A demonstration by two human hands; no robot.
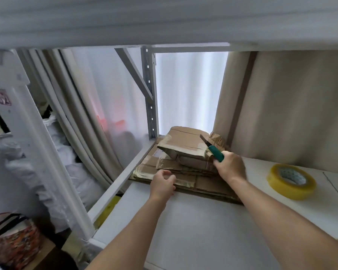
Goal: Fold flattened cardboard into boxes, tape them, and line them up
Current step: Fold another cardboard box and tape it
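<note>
White worktop [203,230] under a shelf rack, flattened cardboard stack [185,172] at its far left corner.
My left hand [162,185] hovers loosely curled at the stack's near edge; right hand [230,166] grips a green cutter [215,152]. Cardboard looks light, stiff, worn; I'd take one sheet by its edge.

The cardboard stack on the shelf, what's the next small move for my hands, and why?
Probably pinch the near edge of the top sheet with the left hand and draw it off the cardboard stack toward you. That hand hovers at the stack's front edge with curled fingers, holding nothing, while the right hand grips a green-handled knife with its blade out, so it is less free to pull.
</note>
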